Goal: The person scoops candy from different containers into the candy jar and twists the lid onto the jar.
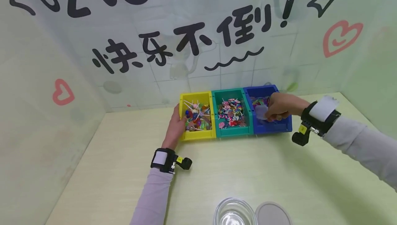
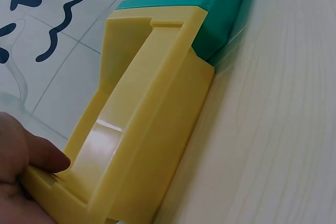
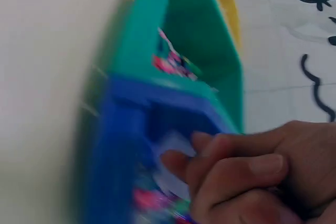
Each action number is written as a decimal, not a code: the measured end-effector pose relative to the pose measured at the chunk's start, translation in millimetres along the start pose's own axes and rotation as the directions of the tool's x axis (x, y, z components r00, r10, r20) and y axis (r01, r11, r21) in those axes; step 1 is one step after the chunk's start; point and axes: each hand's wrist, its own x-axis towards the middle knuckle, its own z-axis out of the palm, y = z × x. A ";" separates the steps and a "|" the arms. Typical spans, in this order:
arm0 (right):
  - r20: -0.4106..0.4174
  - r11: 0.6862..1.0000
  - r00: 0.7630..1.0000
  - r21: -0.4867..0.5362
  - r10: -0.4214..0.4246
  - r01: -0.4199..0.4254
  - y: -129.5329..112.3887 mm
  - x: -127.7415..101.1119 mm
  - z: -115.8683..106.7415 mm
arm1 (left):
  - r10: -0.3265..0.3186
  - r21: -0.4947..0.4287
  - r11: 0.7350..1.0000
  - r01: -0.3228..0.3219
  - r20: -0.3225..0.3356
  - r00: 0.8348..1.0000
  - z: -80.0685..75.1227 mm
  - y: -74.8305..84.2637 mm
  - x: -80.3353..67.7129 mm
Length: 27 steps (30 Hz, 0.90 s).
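Observation:
My left hand [image 1: 175, 127] grips the left rim of the yellow bin [image 1: 198, 135], thumb over the wall in the left wrist view. Mixed small lollipops and candies [image 1: 200, 116] fill that bin. Over the blue bin [image 1: 274, 127] at the right, my right hand [image 1: 284, 104] holds a small translucent scoop [image 1: 261, 112], its handle hidden by curled fingers. The scoop's bowl is inside the bin, by colourful small pieces [image 3: 152, 200] blurred in the right wrist view. Between these two bins sits a teal bin [image 1: 234, 132] of swirl lollipops [image 1: 231, 111].
The joined bins stand against a lettered back wall [image 1: 192, 73]. Near the front edge of the view are a clear glass jar [image 1: 234, 214] and, beside it, a round pale lid [image 1: 273, 214]. Side walls flank the wooden table [image 1: 130, 139].

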 end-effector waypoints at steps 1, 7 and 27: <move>0.000 0.996 1.000 0.086 -0.013 0.013 3.6 4.9 8.0 | -0.004 0.001 1.000 0.004 0.003 1.000 0.5 -0.1 0.2; 0.080 0.789 0.997 0.612 0.007 -0.055 25.5 27.1 31.4 | -0.001 0.013 1.000 0.001 0.014 1.000 3.5 0.4 -0.2; -0.150 0.921 0.986 0.370 -0.073 0.124 34.3 36.8 32.8 | 0.034 0.000 0.999 -0.034 -0.012 0.999 -2.7 0.2 -4.7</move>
